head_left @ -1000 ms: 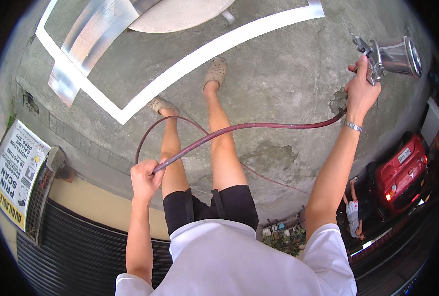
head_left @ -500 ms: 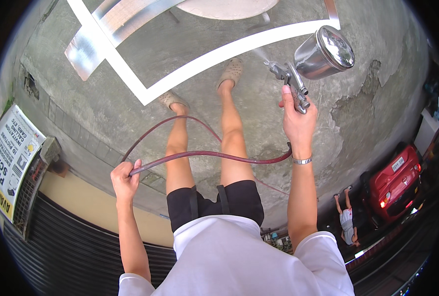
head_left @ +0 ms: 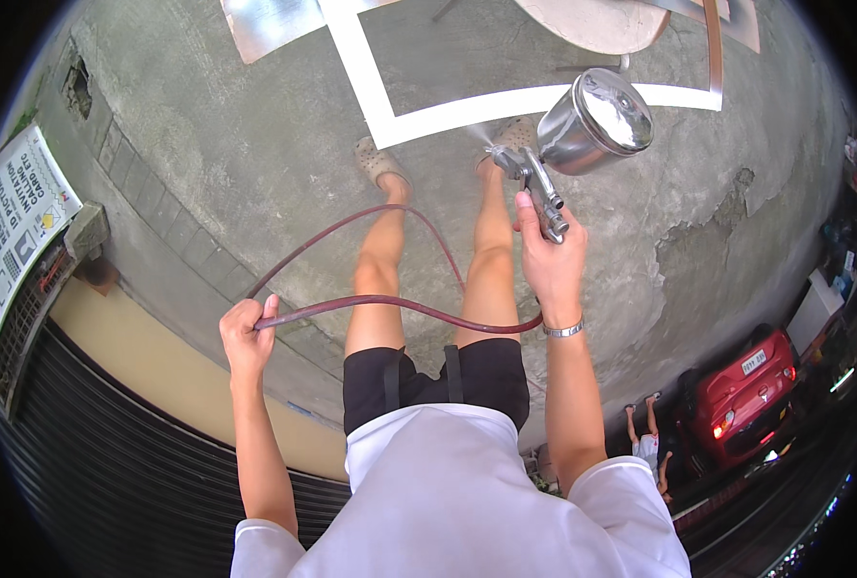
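Note:
My right hand [head_left: 551, 252] grips a silver spray gun [head_left: 534, 185] with a metal cup [head_left: 594, 120] on top, and a fine mist comes from its nozzle. My left hand [head_left: 246, 337] is closed round the dark red hose [head_left: 404, 306], which droops across my legs and rises beside my right wrist. Ahead of the gun lies a white rectangular frame [head_left: 477, 101], its right side [head_left: 714, 53] tan. A pale oval top [head_left: 587, 19] on metal legs stands inside it, and shiny metal sheets [head_left: 270, 29] lie at the top left.
I stand on cracked concrete [head_left: 188, 183]. A sign [head_left: 19, 231] and a roller shutter [head_left: 91, 433] are at the left. At the lower right are a red car [head_left: 741, 390], a person [head_left: 645, 448] beside it, and a white board [head_left: 816, 308] among clutter.
My right hand with the gun has moved left and inward, and mist appeared at the nozzle. My left hand went slightly left. The view has shifted, so the white frame sits higher and farther right.

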Motion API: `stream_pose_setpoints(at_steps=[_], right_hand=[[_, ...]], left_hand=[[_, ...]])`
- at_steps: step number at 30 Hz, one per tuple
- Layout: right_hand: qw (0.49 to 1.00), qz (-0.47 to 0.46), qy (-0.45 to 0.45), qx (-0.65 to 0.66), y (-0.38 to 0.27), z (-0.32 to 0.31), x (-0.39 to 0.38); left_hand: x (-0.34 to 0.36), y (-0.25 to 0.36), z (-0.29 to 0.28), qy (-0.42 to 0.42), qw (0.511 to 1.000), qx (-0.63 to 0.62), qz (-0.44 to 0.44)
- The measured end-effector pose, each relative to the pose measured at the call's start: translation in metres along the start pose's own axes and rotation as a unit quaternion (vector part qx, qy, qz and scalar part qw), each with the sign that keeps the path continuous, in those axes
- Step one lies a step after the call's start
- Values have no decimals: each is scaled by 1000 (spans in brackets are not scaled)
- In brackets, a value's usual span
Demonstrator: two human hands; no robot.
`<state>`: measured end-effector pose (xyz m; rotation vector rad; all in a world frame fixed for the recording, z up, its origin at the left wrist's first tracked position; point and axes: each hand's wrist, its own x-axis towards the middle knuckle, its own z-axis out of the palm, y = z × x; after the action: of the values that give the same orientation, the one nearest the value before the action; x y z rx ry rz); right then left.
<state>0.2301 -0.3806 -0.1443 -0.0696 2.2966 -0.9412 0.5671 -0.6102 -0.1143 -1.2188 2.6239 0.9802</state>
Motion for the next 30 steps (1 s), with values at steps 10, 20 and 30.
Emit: stream_pose_setpoints(at_steps=[10,20,30], right_hand=[[988,-47,-146,28,-42,48,-44],[994,-83,65,17,-75,-60,87],[943,-209,252,-49,-192,-182,272]], left_hand=[[-13,-31,-22,23,1000,-1,-16],[-3,45,-15,-26,994,-94,-52],[41,163,11,-17,956,-283,-78]])
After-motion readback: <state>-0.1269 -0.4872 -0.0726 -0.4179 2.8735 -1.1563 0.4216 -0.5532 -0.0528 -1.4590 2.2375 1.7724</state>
